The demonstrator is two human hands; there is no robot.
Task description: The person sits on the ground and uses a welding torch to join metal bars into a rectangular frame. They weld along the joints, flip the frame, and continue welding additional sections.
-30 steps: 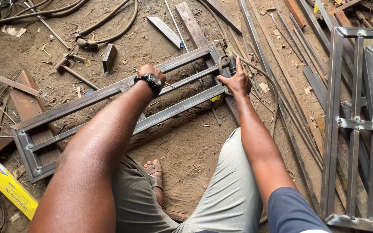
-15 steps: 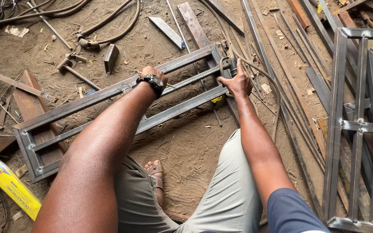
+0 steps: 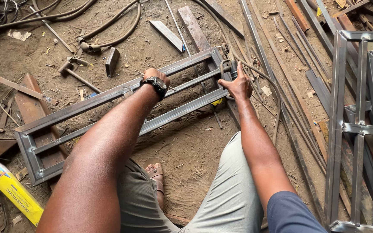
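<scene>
A long rectangular steel frame (image 3: 109,97) of square tube lies on the sandy ground, running from lower left to upper right, with a thin middle rail. My left hand (image 3: 155,77), with a black wristwatch, curls over the frame's far rail near the middle. At the frame's right end my right hand (image 3: 238,84) is closed around a dark cable or handle (image 3: 232,69); what it grips is partly hidden by the fingers. My knees and a sandalled foot (image 3: 155,172) are below the frame.
A second welded steel frame (image 3: 359,129) lies at the right. Long steel bars (image 3: 281,86) and scrap strips lie across the upper right. A hammer (image 3: 72,71), hoses (image 3: 109,26) and metal offcuts sit at upper left. A yellow box (image 3: 14,192) is at lower left.
Both hands stay in place on the frame. The view has shifted slightly; nothing else moved visibly.
</scene>
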